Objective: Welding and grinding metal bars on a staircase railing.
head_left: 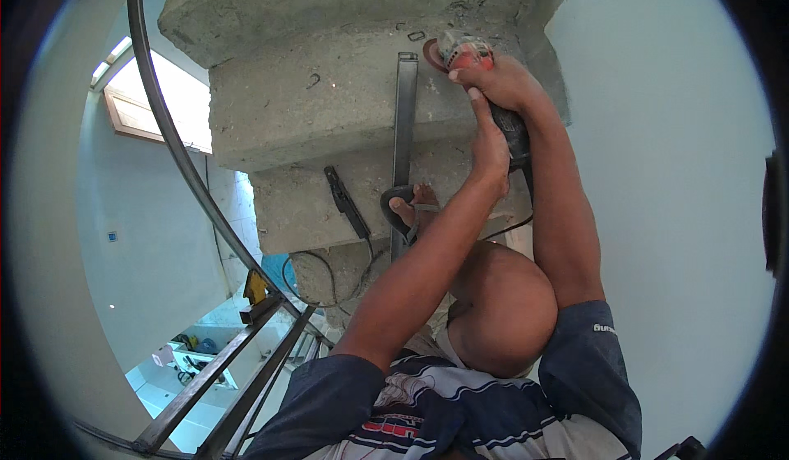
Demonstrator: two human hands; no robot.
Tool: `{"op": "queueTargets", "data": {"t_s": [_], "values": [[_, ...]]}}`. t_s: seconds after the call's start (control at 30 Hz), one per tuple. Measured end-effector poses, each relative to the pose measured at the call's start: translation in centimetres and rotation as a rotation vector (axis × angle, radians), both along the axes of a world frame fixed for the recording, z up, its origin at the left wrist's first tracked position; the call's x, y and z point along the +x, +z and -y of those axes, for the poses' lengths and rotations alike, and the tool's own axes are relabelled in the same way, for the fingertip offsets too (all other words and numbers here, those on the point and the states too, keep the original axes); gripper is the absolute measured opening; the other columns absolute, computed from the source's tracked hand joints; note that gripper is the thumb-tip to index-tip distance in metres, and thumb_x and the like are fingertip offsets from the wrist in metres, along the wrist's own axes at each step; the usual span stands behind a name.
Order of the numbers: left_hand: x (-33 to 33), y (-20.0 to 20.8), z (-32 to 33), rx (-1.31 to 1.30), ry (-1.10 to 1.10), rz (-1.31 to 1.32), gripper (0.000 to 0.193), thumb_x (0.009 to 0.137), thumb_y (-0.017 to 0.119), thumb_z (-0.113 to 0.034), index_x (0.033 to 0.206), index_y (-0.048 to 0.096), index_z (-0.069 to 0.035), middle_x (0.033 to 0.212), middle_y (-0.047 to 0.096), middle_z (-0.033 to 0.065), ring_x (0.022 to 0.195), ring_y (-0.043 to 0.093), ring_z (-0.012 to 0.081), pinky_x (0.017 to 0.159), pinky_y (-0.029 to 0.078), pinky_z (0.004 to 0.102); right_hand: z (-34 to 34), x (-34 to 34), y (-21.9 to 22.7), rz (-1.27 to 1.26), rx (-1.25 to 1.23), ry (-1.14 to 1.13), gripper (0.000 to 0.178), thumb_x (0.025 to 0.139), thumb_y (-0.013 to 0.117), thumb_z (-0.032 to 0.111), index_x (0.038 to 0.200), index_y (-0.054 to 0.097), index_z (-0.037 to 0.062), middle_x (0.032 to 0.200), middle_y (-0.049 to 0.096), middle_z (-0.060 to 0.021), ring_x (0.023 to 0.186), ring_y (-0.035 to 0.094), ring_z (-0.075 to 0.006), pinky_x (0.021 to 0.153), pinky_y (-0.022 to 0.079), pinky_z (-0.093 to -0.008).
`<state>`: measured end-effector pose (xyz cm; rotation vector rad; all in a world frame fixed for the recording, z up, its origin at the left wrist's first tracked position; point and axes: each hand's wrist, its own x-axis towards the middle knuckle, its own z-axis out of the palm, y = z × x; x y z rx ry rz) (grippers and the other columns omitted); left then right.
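Both my hands are on an angle grinder (514,135) with a red and grey head, a reddish-brown disc and a dark body. My right hand (511,84) is wrapped round it just behind the head. My left hand (491,149) grips the body lower down, its thumb pointing up along the tool. The disc is close to the far end of a grey square metal tube (404,115), slightly to its right; whether they touch I cannot tell. That tube lies lengthwise over the concrete steps, with my sandalled foot (415,208) on its nearer part.
Rough concrete stairs (271,119) rise ahead, beside a pale wall (666,131) on the right. A black welding electrode holder (347,201) with a looping cable rests on a lower step. Along the left curves a metal railing (168,127), with a drop beyond it.
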<state>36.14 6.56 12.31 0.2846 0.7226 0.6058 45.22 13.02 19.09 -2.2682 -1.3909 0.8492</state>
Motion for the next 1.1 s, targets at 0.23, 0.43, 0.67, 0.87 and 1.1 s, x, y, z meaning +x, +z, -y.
{"op": "queueTargets", "data": {"t_s": [0.23, 0.43, 0.67, 0.87, 1.1], "values": [[-1.1, 0.4, -0.3, 0.068, 0.096, 0.099, 0.098, 0.088, 0.032, -0.088, 0.151, 0.038, -0.014, 0.132, 0.058, 0.0058, 0.116, 0.063, 0.0225, 0.093, 0.052, 0.0405, -1.2, -0.8, -1.7, 0.045, 0.075, 0.049, 0.071, 0.070, 0.079, 0.055, 0.113, 0.071, -0.0010, 0.103, 0.073, -0.0223, 0.099, 0.070, -0.0336, 0.087, 0.054, -0.0404], [-1.5, 1.1, -0.5, 0.017, 0.094, 0.001, 0.095, 0.089, 0.032, -0.087, 0.150, 0.038, -0.014, 0.127, 0.061, 0.0065, 0.111, 0.065, 0.0225, 0.087, 0.055, 0.0426, -1.6, -1.0, -1.1, 0.022, -0.024, 0.052, 0.076, 0.069, 0.080, 0.053, 0.112, 0.069, -0.0084, 0.108, 0.071, -0.0272, 0.101, 0.070, -0.0358, 0.087, 0.054, -0.0405], [-1.3, -0.4, -1.7, 0.023, 0.009, 0.039, 0.094, 0.088, 0.032, -0.088, 0.148, 0.043, -0.016, 0.125, 0.062, 0.0062, 0.110, 0.064, 0.0212, 0.087, 0.054, 0.0423, -1.2, -2.1, 0.1, 0.160, 0.008, 0.004, 0.057, 0.075, 0.078, 0.050, 0.107, 0.074, 0.0027, 0.098, 0.073, -0.0156, 0.090, 0.070, -0.0251, 0.081, 0.053, -0.0372], [-1.5, 0.4, -0.8, 0.067, 0.049, 0.011, 0.092, 0.089, 0.032, -0.087, 0.146, 0.044, -0.016, 0.124, 0.063, 0.0058, 0.109, 0.065, 0.0203, 0.091, 0.052, 0.0437, -1.3, -0.4, -2.3, 0.059, 0.058, -0.030, 0.054, 0.077, 0.077, 0.050, 0.102, 0.073, 0.0026, 0.090, 0.071, -0.0116, 0.081, 0.065, -0.0229, 0.078, 0.052, -0.0361], [-1.8, 0.7, -0.5, 0.021, 0.093, 0.019, 0.088, 0.092, 0.032, -0.084, 0.143, 0.045, -0.014, 0.123, 0.063, 0.0046, 0.109, 0.065, 0.0214, 0.088, 0.054, 0.0424, -1.2, -1.3, -1.7, 0.061, 0.077, 0.040, 0.056, 0.075, 0.078, 0.050, 0.104, 0.074, 0.0035, 0.095, 0.073, -0.0150, 0.088, 0.069, -0.0265, 0.081, 0.053, -0.0387]]}}
